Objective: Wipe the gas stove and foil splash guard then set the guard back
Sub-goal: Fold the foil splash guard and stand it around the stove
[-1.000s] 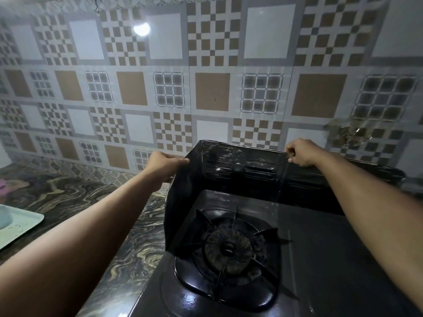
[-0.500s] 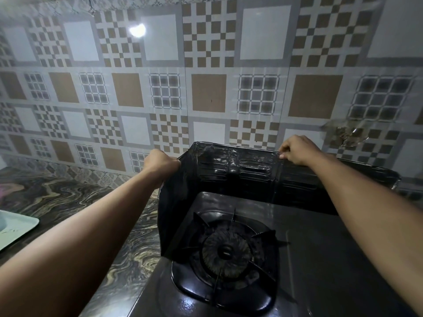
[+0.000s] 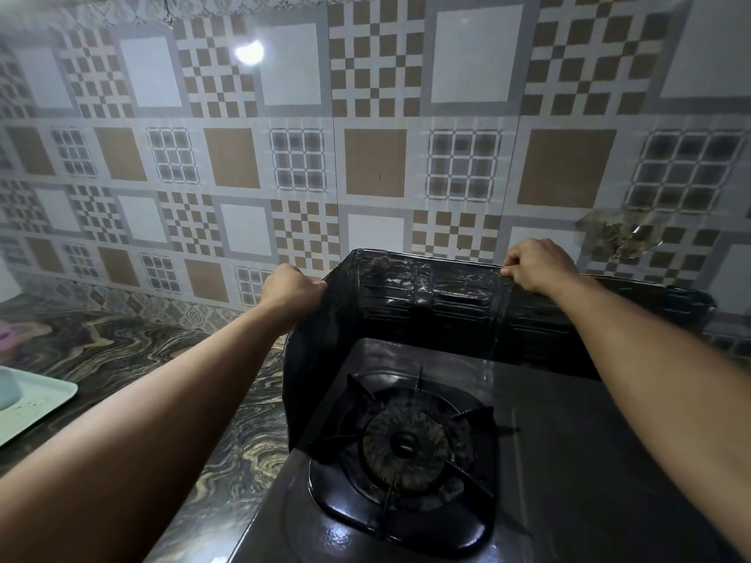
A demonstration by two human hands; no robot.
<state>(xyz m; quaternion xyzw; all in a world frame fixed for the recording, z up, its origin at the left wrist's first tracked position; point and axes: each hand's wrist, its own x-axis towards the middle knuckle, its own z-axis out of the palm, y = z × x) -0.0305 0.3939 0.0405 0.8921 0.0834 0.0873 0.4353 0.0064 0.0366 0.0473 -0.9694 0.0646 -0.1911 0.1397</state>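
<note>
1. Left hand (image 3: 290, 292): fingers curled tight, gripping the top edge of the splash guard's (image 3: 455, 296) left side panel, near the corner fold. Back of the hand faces the camera.
2. Right hand (image 3: 538, 264): thumb and fingers pinching the top edge of the guard's back panel, right of its middle. Knuckles up, fingertips (image 3: 506, 272) on the rim.
3. Both arms stretched forward from the bottom corners of the view, forearms bare. Left arm passes over the table (image 3: 134, 351); right arm crosses above the stove's right side.
4. Hands well apart, each clamped on the guard, one per panel.
5. Guard: dark, shiny, crinkled foil; stands upright, wrapped around the back and left side of the gas stove (image 3: 569, 449). Left panel hangs down along the stove's left edge. Right end runs off behind the right arm.
6. Stove: black top on the marbled table, against the tiled wall (image 3: 374, 115). Burner (image 3: 406, 442) with its black pan support sits front-left, uncovered.
7. Pale green tray (image 3: 36, 404) on the table at far left, partly out of view.
8. Stained patch on the wall tiles, upper right of the guard.
</note>
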